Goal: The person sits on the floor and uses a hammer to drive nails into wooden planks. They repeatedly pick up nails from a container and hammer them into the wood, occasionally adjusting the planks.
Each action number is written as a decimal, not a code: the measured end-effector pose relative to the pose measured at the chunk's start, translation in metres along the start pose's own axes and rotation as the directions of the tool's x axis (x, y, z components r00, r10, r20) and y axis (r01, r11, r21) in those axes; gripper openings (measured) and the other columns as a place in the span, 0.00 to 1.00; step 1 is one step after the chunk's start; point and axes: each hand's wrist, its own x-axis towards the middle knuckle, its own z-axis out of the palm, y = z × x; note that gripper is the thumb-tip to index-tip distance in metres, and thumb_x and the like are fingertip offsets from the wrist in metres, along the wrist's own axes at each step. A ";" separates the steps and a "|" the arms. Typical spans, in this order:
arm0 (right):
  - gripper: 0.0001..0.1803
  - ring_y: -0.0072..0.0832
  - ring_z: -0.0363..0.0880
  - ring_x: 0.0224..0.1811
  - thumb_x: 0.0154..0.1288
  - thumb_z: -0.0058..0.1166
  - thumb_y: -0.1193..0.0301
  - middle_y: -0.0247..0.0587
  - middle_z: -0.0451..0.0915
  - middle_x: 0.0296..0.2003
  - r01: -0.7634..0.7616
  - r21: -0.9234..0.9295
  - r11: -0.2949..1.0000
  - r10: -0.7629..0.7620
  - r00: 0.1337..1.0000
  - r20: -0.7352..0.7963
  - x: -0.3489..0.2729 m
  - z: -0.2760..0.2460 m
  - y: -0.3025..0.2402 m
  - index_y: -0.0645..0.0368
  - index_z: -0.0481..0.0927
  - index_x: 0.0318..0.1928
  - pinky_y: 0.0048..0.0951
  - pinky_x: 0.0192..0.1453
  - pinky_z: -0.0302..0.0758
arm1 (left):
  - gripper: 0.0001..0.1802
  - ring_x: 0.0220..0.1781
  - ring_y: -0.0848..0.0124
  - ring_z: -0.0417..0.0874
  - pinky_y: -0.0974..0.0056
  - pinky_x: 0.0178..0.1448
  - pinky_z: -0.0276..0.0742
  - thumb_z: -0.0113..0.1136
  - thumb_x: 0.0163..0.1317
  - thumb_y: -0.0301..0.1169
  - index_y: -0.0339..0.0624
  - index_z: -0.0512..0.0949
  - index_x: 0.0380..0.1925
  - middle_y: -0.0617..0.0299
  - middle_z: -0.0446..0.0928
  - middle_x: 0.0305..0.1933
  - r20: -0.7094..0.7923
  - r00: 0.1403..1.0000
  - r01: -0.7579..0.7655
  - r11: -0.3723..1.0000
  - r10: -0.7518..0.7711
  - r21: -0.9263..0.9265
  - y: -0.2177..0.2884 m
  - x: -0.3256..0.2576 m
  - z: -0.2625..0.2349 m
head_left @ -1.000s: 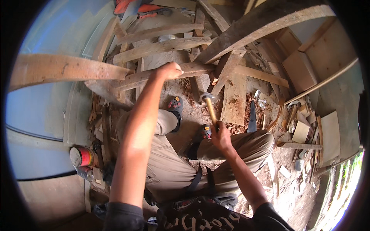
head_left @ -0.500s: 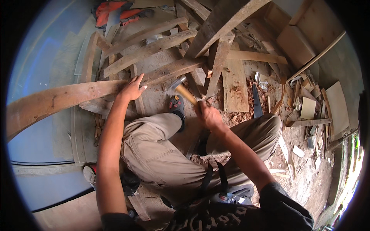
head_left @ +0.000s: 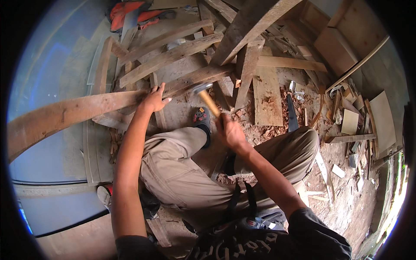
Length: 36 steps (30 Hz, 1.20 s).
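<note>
A long wooden beam [head_left: 82, 105] runs from the far left toward the upright frame pieces in the middle. My left hand [head_left: 152, 100] grips it from above, fingers over its far edge and thumb on the near side. In my right hand [head_left: 232, 133], closed round the handle, is a hammer [head_left: 209, 103] with a wooden handle and a metal head. That head is close to the beam's near side, right of my left hand; whether it touches the wood I cannot tell.
Thick timbers [head_left: 249, 32] cross above the beam's right end. A flat board [head_left: 266, 95] lies among wood shavings, beside a dark saw-like blade [head_left: 291, 113]. Offcuts [head_left: 349, 122] are piled at right. A blue panel [head_left: 47, 147] stands at left. My shod foot [head_left: 200, 118] is beneath the hammer.
The hammer head has moved slightly up and right, closer to the beam. My left hand keeps its place on the beam. The whole view has shifted slightly.
</note>
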 end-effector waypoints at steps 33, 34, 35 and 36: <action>0.24 0.38 0.77 0.24 0.70 0.59 0.55 0.55 0.77 0.23 -0.470 0.141 0.872 0.484 0.870 -0.091 -0.081 -0.087 0.084 0.70 0.78 0.39 0.39 0.31 0.72 | 0.45 0.71 0.38 0.66 0.46 0.72 0.67 0.65 0.63 0.50 0.25 0.60 0.67 0.25 0.58 0.71 -0.446 0.853 -0.416 0.870 0.272 -0.264 0.250 0.051 0.093; 0.24 0.39 0.77 0.23 0.70 0.59 0.55 0.55 0.77 0.22 -0.473 0.132 0.871 0.486 0.869 -0.096 -0.082 -0.086 0.091 0.70 0.78 0.39 0.40 0.31 0.72 | 0.46 0.70 0.38 0.67 0.46 0.71 0.68 0.64 0.63 0.53 0.25 0.61 0.67 0.25 0.59 0.71 -0.453 0.855 -0.400 0.878 0.254 -0.262 0.257 0.046 0.091; 0.24 0.39 0.77 0.23 0.70 0.58 0.55 0.55 0.77 0.22 -0.460 0.132 0.878 0.473 0.876 -0.094 -0.079 -0.083 0.091 0.70 0.78 0.39 0.40 0.31 0.72 | 0.45 0.67 0.39 0.71 0.46 0.67 0.71 0.61 0.64 0.56 0.27 0.64 0.65 0.27 0.63 0.68 -0.472 0.856 -0.366 0.892 0.210 -0.267 0.256 0.050 0.090; 0.24 0.40 0.77 0.23 0.70 0.58 0.55 0.55 0.77 0.22 -0.444 0.136 0.885 0.459 0.882 -0.105 -0.077 -0.080 0.091 0.70 0.78 0.39 0.40 0.31 0.72 | 0.44 0.64 0.40 0.75 0.45 0.63 0.74 0.59 0.65 0.58 0.28 0.66 0.63 0.29 0.66 0.66 -0.490 0.855 -0.333 0.903 0.167 -0.273 0.257 0.055 0.089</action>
